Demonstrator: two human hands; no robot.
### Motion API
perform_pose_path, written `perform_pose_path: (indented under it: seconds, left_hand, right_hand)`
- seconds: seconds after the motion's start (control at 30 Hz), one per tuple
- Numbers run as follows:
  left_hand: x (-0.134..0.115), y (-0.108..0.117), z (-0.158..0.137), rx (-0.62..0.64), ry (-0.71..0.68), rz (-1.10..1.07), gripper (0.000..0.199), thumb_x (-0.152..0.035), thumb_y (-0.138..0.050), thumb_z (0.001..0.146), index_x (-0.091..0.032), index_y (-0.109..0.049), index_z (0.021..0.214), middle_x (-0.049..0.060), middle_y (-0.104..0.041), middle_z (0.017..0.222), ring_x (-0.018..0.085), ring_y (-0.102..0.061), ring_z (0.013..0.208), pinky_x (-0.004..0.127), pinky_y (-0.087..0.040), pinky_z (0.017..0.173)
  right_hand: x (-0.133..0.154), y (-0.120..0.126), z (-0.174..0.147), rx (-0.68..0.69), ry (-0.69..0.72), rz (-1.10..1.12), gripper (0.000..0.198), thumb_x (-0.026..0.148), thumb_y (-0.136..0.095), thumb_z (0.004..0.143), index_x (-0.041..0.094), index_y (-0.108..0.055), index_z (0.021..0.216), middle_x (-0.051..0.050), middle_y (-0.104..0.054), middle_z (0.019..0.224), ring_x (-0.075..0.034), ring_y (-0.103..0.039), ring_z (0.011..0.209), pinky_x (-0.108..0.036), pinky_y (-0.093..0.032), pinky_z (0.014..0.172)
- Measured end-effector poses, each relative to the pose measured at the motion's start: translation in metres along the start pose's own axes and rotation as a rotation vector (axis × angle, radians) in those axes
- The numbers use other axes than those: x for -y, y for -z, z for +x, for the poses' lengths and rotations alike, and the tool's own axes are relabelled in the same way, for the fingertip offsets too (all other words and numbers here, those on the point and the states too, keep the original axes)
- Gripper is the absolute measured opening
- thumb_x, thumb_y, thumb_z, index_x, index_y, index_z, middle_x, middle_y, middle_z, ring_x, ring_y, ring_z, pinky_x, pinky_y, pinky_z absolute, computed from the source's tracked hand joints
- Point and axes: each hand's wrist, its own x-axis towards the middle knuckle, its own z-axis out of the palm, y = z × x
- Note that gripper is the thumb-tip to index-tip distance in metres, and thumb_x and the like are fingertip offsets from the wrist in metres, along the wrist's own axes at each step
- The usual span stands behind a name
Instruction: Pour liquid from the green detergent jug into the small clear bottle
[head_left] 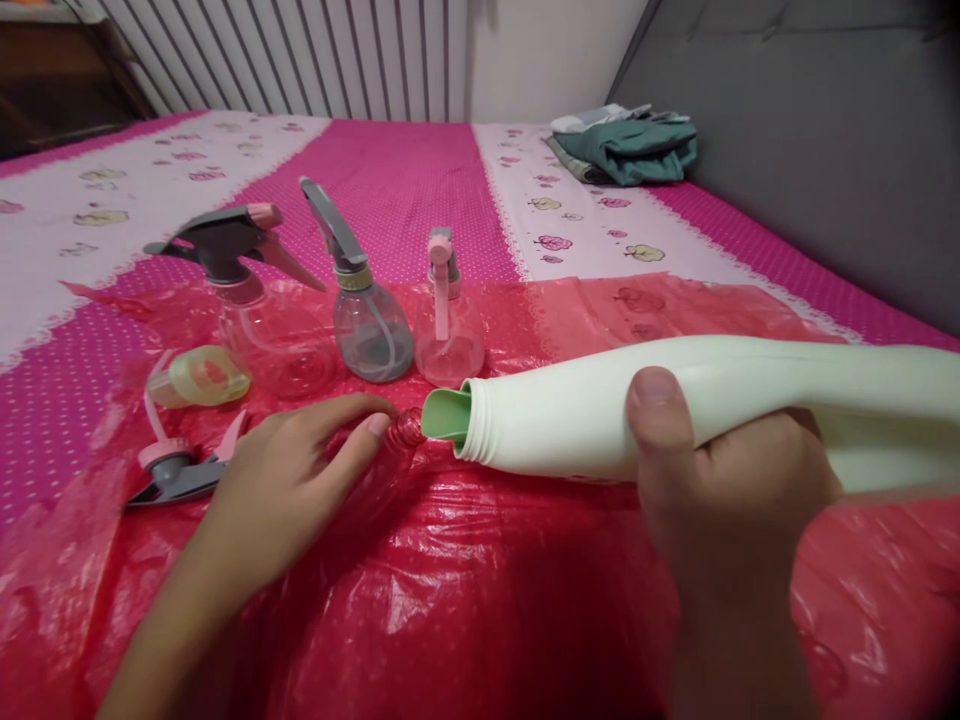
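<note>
My right hand (pixel 735 480) grips a large pale green jug (pixel 555 400) by its handle and holds it almost level, its mouth facing left. A green pouring spout (pixel 446 414) sticks out of that mouth. Just left of the spout is the threaded neck of a clear bottle (pixel 407 428); I cannot tell whether they touch. My left hand (pixel 307 460) is curled round this bottle, thumb and fingers near the neck, hiding much of it. No liquid stream is visible. Beside my left wrist lies a grey and pink trigger spray head (pixel 176 470), with a translucent yellowish cap (pixel 199 378) behind it.
Three spray bottles stand behind my hands: a clear one with grey-pink trigger (pixel 277 345), a grey-tinted one (pixel 373 335) and a small clear one (pixel 450 345). Red plastic sheeting (pixel 465 600) covers the pink patterned bedspread (pixel 405 180). Folded clothes (pixel 630 150) lie at the back right.
</note>
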Motion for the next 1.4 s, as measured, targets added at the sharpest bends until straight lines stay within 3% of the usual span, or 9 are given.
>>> perform_pose_path:
  seconds: [0.57, 1.03, 1.2, 1.4]
  left_hand:
    - [0.0018, -0.0006, 0.0, -0.008, 0.005, 0.008, 0.055, -0.07, -0.044, 0.097, -0.031, -0.082, 0.107, 0.001, -0.086, 0.114, 0.034, -0.077, 0.105, 0.046, -0.051, 0.089]
    - [-0.0003, -0.0025, 0.0026, -0.033, -0.005, 0.054, 0.057, -0.071, -0.041, 0.095, -0.033, -0.082, 0.104, 0.0, -0.086, 0.11, 0.034, -0.079, 0.1, 0.047, -0.057, 0.086]
    - [-0.0035, 0.002, 0.0, 0.001, -0.01, 0.048, 0.058, -0.068, -0.042, 0.098, -0.028, -0.082, 0.108, 0.005, -0.086, 0.115, 0.035, -0.078, 0.104, 0.049, -0.056, 0.09]
    - [0.0004, -0.003, 0.0027, -0.058, -0.033, 0.073, 0.059, -0.067, -0.036, 0.093, -0.032, -0.082, 0.103, -0.007, -0.086, 0.105, 0.031, -0.08, 0.097, 0.051, -0.058, 0.085]
  right_hand:
    - [-0.0009, -0.0032, 0.0004, -0.026, 0.026, 0.001, 0.081, 0.096, -0.032, 0.065, 0.022, -0.064, 0.07, -0.022, -0.067, 0.077, -0.053, -0.067, 0.094, -0.073, -0.048, 0.089]
    - [-0.0046, -0.0044, 0.0007, -0.083, 0.08, -0.019, 0.091, 0.102, -0.024, 0.066, 0.022, -0.066, 0.067, -0.019, -0.066, 0.07, -0.048, -0.068, 0.083, -0.064, -0.049, 0.081]
    - [0.0005, -0.0018, -0.0004, -0.028, 0.043, -0.012, 0.077, 0.089, -0.035, 0.067, 0.02, -0.066, 0.07, -0.022, -0.067, 0.076, -0.051, -0.068, 0.09, -0.067, -0.049, 0.087]
    - [0.0014, -0.0003, 0.0, -0.015, 0.021, 0.0, 0.074, 0.087, -0.035, 0.064, 0.02, -0.065, 0.071, -0.023, -0.067, 0.079, -0.054, -0.067, 0.095, -0.071, -0.048, 0.091]
